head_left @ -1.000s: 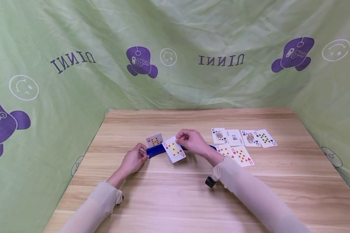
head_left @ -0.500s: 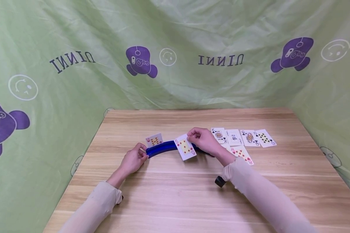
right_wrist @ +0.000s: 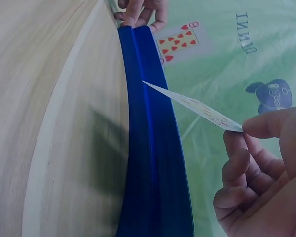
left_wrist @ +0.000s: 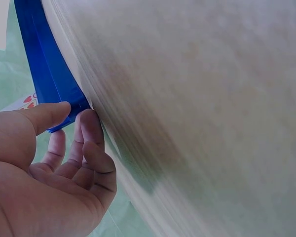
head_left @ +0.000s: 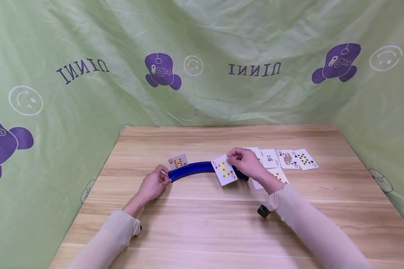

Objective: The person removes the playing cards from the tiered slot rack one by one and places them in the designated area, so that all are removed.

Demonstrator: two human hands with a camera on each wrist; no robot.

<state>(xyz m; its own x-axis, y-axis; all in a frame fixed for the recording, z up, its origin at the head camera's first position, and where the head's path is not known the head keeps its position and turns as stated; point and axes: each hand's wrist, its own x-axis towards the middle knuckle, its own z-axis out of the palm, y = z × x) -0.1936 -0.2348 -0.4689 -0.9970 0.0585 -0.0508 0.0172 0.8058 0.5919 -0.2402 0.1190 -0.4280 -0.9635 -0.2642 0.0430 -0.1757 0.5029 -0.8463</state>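
A curved blue card holder (head_left: 192,169) stands on the table. Its left end is pinched between the thumb and fingers of my left hand (head_left: 153,184), as the left wrist view shows close up. Near that end a hearts playing card (head_left: 178,161) stands upright in or behind the holder. My right hand (head_left: 246,161) pinches the five of diamonds (head_left: 225,170) by its upper right corner, tilted over the right part of the holder. In the right wrist view the lower corner of this card (right_wrist: 195,106) overlaps the holder's groove; whether they touch I cannot tell.
To the right on the wooden table (head_left: 202,231) lies a row of face-up cards, among them a jack (head_left: 269,158), a queen (head_left: 287,159) and a ten of spades (head_left: 305,159). Red cards (head_left: 280,174) lie partly hidden behind my right wrist. Green printed cloth (head_left: 208,101) surrounds the table.
My right hand has carried the five of diamonds rightward along the holder, uncovering the holder's middle. My left hand has stayed at the left end.
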